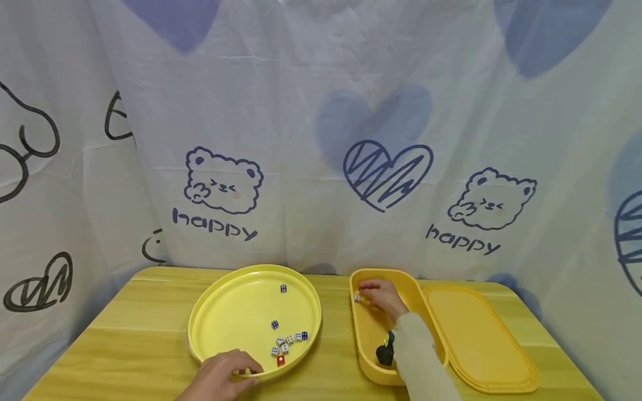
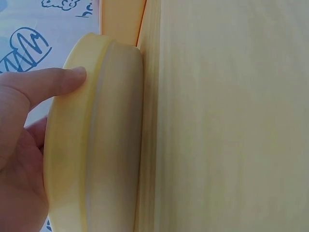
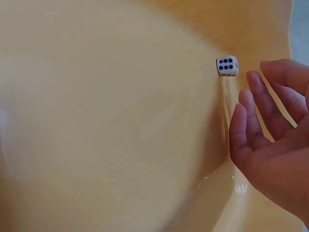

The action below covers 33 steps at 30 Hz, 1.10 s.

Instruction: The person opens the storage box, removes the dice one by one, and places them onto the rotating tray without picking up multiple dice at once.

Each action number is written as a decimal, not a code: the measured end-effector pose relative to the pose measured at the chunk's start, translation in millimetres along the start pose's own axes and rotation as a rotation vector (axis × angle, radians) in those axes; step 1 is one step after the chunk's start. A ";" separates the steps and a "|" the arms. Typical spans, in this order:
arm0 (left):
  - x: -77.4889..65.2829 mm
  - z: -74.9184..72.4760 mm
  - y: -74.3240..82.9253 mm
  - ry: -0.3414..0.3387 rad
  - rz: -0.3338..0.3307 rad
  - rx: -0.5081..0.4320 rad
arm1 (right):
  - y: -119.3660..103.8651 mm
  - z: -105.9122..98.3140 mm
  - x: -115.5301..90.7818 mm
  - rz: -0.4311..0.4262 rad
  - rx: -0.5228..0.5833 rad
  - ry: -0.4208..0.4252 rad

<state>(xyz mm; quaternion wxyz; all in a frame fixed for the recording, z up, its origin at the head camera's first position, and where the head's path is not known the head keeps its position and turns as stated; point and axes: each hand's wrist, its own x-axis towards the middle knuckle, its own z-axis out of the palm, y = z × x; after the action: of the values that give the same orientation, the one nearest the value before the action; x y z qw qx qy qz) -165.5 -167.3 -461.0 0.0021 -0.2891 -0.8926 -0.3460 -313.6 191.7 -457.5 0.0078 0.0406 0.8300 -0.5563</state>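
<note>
My left hand holds the near rim of a round yellow tray. In the left wrist view the thumb lies against the tray's outer side, with the other fingers behind the rim. Inside the tray are several white dice, a red die and blue dice, mostly near its right edge. My right hand reaches into an orange-yellow box, its fingers loosely bent with nothing between them. Just beyond the fingertips, a white die with blue pips sits by the box wall.
A small black object with a yellow-green part lies in the near end of the box, partly covered by the right sleeve. The flat orange-yellow lid rests right of the box. Behind the wooden table hangs a printed white curtain.
</note>
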 end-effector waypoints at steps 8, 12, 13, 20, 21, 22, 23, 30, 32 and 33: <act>0.7 0.4 -0.2 0.000 0.002 0.011 | 5.0 -1.4 -3.0 -0.026 -0.013 -0.043; 0.5 0.2 1.3 0.001 -0.001 0.010 | 8.3 -0.3 -2.3 -0.018 -0.042 -0.045; 0.2 0.2 1.7 0.001 0.000 0.009 | 8.8 0.0 -2.1 -0.016 -0.053 -0.045; -0.5 0.3 0.9 0.002 -0.001 -0.002 | 8.6 2.7 -0.8 -0.012 -0.114 -0.043; -0.7 0.1 1.3 0.001 -0.006 -0.004 | 8.6 3.2 -0.7 -0.010 -0.120 -0.042; -0.7 0.1 1.2 0.001 -0.006 -0.004 | 8.4 3.5 -0.7 -0.009 -0.131 -0.041; -0.6 0.3 0.8 0.001 -0.001 -0.004 | 8.5 3.9 -0.4 -0.007 -0.137 -0.036; 0.3 0.7 1.6 0.006 -0.003 0.006 | 11.6 6.0 1.4 -0.059 -0.186 -0.011; 0.5 1.0 1.4 0.005 0.003 0.003 | 12.2 6.7 1.7 -0.081 -0.197 -0.005; 0.6 1.0 1.4 0.005 0.002 0.003 | 12.3 6.9 1.6 -0.090 -0.204 -0.002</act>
<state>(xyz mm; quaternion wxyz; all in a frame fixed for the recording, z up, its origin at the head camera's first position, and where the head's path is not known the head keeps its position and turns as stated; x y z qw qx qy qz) -165.0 -165.6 -460.8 0.0052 -0.2892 -0.8929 -0.3452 -314.5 190.1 -471.6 -0.0121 0.0016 0.8833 -0.4687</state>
